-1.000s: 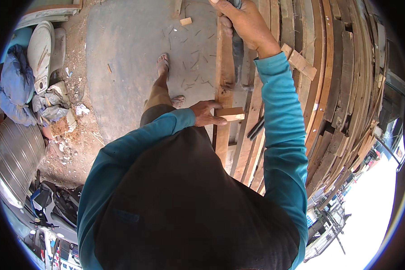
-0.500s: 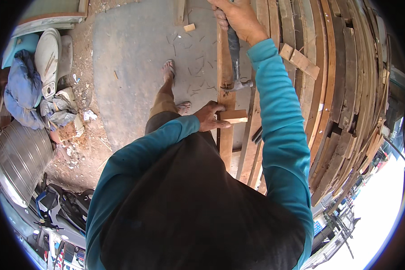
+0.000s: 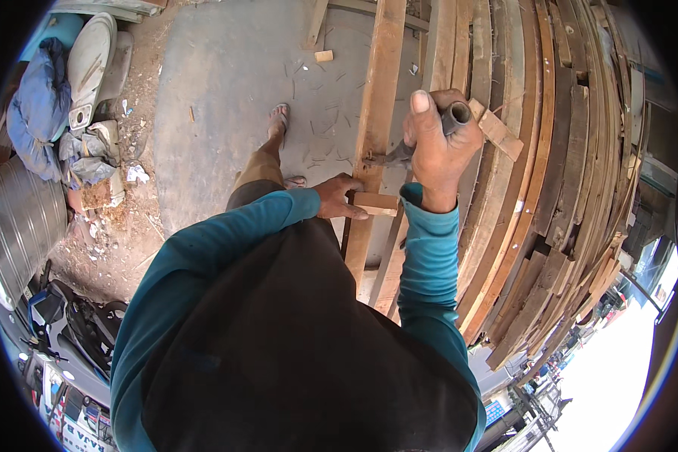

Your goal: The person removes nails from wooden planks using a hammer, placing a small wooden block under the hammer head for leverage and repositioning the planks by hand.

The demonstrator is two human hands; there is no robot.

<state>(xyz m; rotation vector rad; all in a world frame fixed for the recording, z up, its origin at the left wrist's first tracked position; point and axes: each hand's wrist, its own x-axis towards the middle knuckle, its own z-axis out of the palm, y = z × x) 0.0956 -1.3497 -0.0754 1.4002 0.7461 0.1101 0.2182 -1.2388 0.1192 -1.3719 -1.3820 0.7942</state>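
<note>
My right hand (image 3: 438, 147) is closed round the handle of a claw hammer (image 3: 398, 156), thumb up along the grip. The butt of the handle points up out of the fist, and the hammer's head rests at the face of a long wooden plank (image 3: 378, 98). Just nearer to me, my left hand (image 3: 339, 197) grips a short wood block (image 3: 377, 203) between thumb and fingers, holding it against the same plank. Part of the hammer's head is hard to make out, and the left fingertips are partly hidden behind the block.
Stacked long boards (image 3: 535, 151) fill the right side, with a short wood offcut (image 3: 501, 135) on top. Bent nails are scattered over a grey floor sheet (image 3: 211, 98), near a small wood piece (image 3: 324, 56). At left lie a blue cloth bundle (image 3: 38, 113) and a motorbike (image 3: 71, 324).
My right hand has come nearer to my body and slightly right, tipping the hammer's handle upward, while its head stays at the plank. My left hand still holds the block.
</note>
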